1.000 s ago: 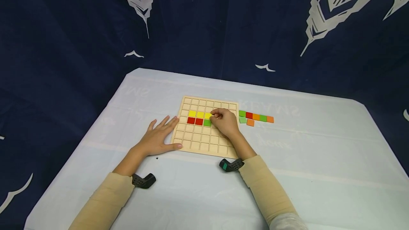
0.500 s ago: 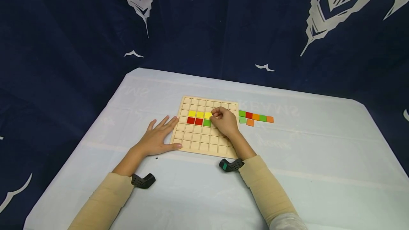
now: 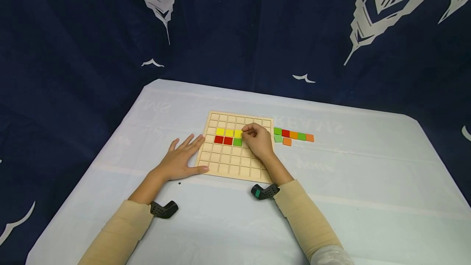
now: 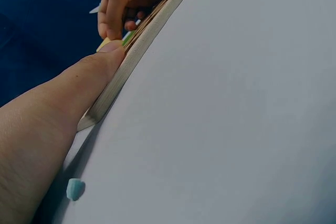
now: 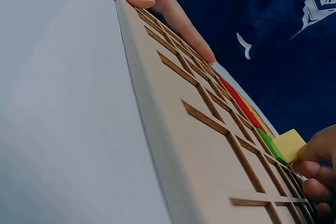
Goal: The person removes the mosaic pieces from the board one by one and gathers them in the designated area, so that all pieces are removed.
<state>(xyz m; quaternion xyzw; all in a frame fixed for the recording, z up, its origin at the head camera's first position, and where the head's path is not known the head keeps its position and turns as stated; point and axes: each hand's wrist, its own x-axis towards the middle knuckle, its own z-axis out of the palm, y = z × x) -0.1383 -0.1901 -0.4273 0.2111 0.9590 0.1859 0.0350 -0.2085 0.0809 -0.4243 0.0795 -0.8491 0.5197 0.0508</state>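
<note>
A wooden grid board [image 3: 229, 170] lies on the white table, with a row of yellow tiles [image 3: 220, 131] above two red tiles [image 3: 223, 140] and a green tile [image 3: 237, 142]. My right hand [image 3: 259, 142] reaches over the board and pinches a yellow square tile [image 5: 289, 145] between thumb and fingers. In the right wrist view that tile stands tilted up, just behind the green one. My left hand [image 3: 179, 162] rests with spread, straight fingers at the board's left edge, its thumb [image 4: 100, 64] on the near corner. The right palm hides some squares.
Right of the board lie loose tiles: a row with green, a red tile [image 3: 285, 133] and orange, and below it a pale green tile [image 3: 278, 138] and an orange tile [image 3: 287, 142]. A small dark speck [image 3: 179, 183] sits near the left thumb. A dark blue curtain [image 3: 235, 44] hangs behind.
</note>
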